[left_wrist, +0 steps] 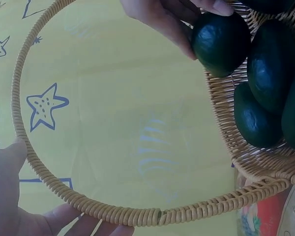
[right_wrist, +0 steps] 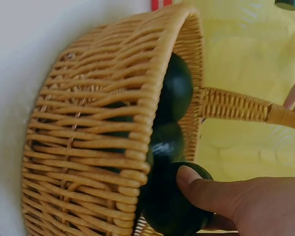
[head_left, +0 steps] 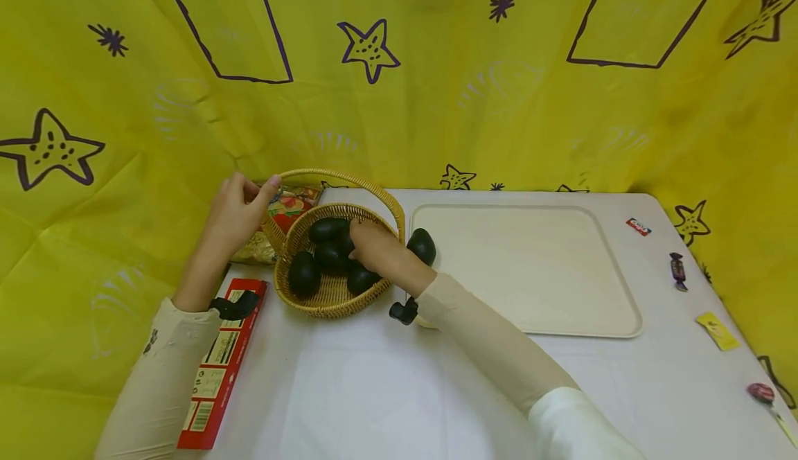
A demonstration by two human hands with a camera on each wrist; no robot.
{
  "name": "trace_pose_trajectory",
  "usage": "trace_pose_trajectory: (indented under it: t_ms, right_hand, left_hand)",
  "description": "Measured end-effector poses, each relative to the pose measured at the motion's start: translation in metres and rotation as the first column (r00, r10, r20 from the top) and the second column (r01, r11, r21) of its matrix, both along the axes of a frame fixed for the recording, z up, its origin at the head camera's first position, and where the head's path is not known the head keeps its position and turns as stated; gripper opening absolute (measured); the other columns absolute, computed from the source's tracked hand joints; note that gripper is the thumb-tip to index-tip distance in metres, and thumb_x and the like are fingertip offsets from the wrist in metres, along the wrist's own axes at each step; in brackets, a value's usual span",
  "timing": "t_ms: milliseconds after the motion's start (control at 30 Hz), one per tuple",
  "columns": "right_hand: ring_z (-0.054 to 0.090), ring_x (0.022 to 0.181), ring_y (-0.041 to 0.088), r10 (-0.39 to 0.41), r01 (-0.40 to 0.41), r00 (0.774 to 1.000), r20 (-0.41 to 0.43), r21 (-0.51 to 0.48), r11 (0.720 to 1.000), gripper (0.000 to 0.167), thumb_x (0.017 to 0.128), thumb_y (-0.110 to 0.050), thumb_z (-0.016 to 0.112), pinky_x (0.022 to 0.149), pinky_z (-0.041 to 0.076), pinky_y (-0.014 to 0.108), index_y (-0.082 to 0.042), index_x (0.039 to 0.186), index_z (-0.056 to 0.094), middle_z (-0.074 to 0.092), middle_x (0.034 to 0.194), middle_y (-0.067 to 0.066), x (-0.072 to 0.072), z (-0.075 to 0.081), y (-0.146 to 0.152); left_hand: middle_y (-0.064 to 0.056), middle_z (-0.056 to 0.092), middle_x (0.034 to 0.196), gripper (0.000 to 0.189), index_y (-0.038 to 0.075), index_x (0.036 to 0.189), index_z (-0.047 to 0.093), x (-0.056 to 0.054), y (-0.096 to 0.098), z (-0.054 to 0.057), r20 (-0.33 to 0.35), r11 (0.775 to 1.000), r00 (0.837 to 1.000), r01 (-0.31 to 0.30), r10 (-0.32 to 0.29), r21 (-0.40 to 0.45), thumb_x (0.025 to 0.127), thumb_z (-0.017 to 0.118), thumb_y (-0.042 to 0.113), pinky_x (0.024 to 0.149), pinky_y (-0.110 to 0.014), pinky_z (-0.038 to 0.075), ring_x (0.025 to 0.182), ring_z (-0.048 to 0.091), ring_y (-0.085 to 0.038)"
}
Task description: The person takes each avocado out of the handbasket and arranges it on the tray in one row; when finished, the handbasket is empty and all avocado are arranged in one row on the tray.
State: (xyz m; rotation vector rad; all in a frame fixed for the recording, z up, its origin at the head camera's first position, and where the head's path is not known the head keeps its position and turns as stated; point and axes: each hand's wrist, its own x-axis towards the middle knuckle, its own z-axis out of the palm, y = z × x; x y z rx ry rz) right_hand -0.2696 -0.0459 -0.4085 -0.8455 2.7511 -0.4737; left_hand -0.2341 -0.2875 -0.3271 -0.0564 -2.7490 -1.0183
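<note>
A wicker basket with a tall arched handle holds several dark green avocados. At the handle's left side, my left hand grips it between thumb and fingers, as the left wrist view also shows. My right hand reaches into the basket at its right side. In the right wrist view, its thumb presses on an avocado near the rim, with the fingers mostly hidden behind. Another avocado sits right of the basket, at the left edge of a cream tray, partly behind my right forearm.
A red box lies left of the basket, under my left wrist. Shiny snack packets stand behind the basket. Small wrapped sweets and a lollipop lie along the right table edge. A yellow patterned cloth hangs behind.
</note>
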Motion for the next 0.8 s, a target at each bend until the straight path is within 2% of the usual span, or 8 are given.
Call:
trace_pose_trajectory:
  t_ms: [400, 800]
  right_hand:
    - [0.05, 0.146, 0.034, 0.1, -0.093, 0.994, 0.039, -0.148, 0.985, 0.078, 0.103, -0.027, 0.07, 0.115, 0.046, 0.039, 0.008, 0.161, 0.03, 0.049, 0.158, 0.024, 0.027, 0.01, 0.016]
    - [0.041, 0.153, 0.03, 0.118, -0.094, 0.991, 0.057, -0.317, 0.944, 0.079, 0.102, -0.026, 0.073, 0.121, 0.039, 0.042, 0.002, 0.163, 0.032, 0.04, 0.165, 0.017, 0.054, 0.019, 0.059]
  left_hand:
    - [-0.025, 0.048, 0.114, 0.066, -0.005, 0.112, 0.051, 0.001, 0.0, 0.0, 0.017, 1.0, 1.0, -0.002, 0.002, -0.005, 0.108, 0.046, 0.061, 0.076, -0.045, 0.037, 0.095, 0.047, -0.037]
    - [-0.024, 0.048, 0.114, 0.068, -0.005, 0.114, 0.051, 0.002, 0.0, 0.002, 0.032, 1.0, 0.999, -0.008, 0.008, -0.018, 0.107, 0.044, 0.063, 0.077, -0.045, 0.036, 0.096, 0.045, -0.037]
